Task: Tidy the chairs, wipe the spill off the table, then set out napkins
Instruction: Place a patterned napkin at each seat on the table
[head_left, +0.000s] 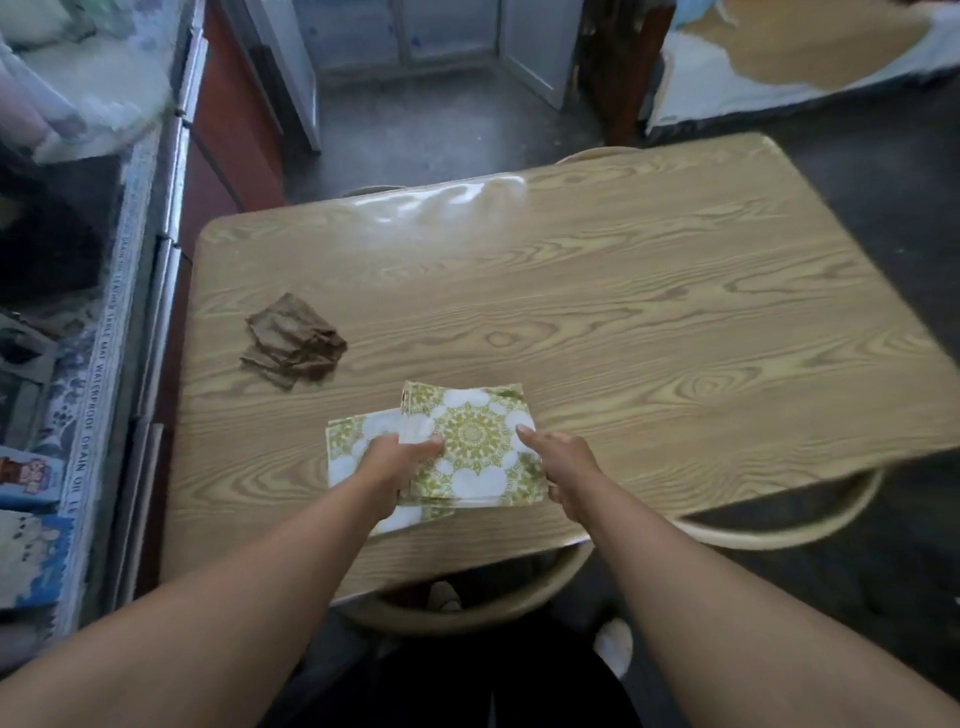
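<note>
Napkins (470, 441) sit near the front edge of the table (597, 312), green-and-white patterned, one stack lying partly over another that pokes out to the left. Wood grain runs across that tabletop, with glare shining at its far side. Round chairs (779, 525) show tucked under the near and right edges. Left of centre lies a crumpled brown cloth (293, 340), well apart from the napkins. Both bare arms reach in from below. Left hand (392, 467) rests flat on the napkins where the stacks overlap, fingers spread forward, pinching nothing that I can see. Right hand (563, 465) touches the stack's right edge, index finger extended onto it, loosely curled otherwise.
</note>
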